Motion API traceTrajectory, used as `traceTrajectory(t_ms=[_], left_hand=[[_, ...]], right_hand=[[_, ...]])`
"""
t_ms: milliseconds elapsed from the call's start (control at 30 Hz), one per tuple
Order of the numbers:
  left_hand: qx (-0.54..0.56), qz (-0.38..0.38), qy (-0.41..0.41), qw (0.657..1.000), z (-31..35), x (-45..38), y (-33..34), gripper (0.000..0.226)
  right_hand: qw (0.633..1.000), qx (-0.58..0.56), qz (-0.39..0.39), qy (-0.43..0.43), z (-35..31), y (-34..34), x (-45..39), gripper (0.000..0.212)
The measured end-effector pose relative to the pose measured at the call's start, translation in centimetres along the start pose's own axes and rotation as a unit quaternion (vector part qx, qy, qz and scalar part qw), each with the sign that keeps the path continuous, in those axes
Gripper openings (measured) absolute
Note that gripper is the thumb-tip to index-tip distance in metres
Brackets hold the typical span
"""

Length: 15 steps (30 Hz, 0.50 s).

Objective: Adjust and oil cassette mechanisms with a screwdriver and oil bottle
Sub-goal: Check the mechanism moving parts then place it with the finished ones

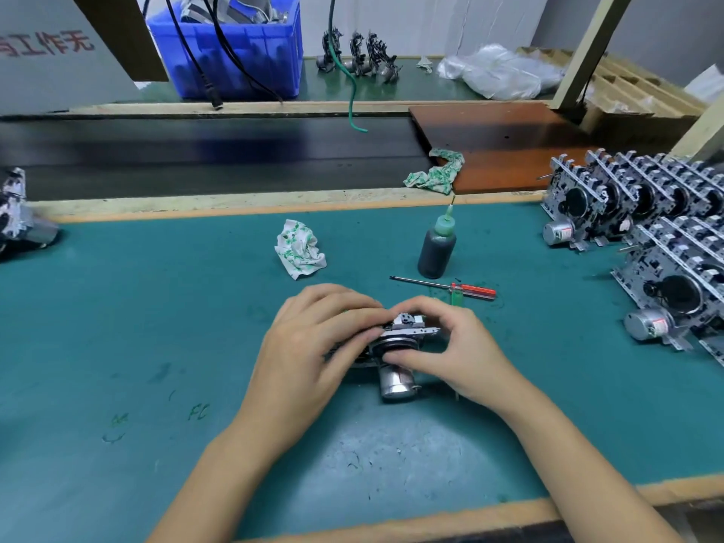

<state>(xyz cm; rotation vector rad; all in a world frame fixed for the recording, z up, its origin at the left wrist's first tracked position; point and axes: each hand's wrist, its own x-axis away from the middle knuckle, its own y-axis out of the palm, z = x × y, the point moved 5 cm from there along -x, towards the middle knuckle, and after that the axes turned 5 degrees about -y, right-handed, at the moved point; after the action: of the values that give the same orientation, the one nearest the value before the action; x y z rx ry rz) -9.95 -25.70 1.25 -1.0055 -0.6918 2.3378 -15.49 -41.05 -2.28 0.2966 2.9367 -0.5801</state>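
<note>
Both hands, left [313,346] & right [450,346], fingers curled round cassette mechanism [395,346] mid-mat [156,307], w/ bare mat all round.

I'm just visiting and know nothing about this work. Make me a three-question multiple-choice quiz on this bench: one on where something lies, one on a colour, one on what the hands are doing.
1. Where does the screwdriver lie?
A. In the blue crate
B. On the green mat, just in front of the oil bottle
C. In the right hand

2. What colour is the oil bottle's nozzle cap?
A. Green
B. Red
C. White

3. What are the two hands doing?
A. Resting flat on the mat
B. One holds the bottle, the other a cloth
C. Both grip one cassette mechanism

Answers:
1 B, it lies flat on the mat near the bottle's base, untouched.
2 A, the tapered cap above the dark body is pale green.
3 C, the left hand and right hand curl round the cassette mechanism between them.
</note>
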Motion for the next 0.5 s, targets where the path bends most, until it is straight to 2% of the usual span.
traceTrajectory(t_ms=[367, 500], left_hand=[[0.036, -0.011, -0.018, 0.999, -0.24, 0.19, 0.26, 0.027], [0.063, -0.023, -0.029, 0.997, -0.38, 0.11, 0.21, 0.027]], right_hand=[[0.999, -0.05, -0.001, 0.015, -0.31, 0.22, 0.0, 0.03], [0.999, -0.035, 0.002, 0.019, -0.52, 0.08, -0.01, 0.032]])
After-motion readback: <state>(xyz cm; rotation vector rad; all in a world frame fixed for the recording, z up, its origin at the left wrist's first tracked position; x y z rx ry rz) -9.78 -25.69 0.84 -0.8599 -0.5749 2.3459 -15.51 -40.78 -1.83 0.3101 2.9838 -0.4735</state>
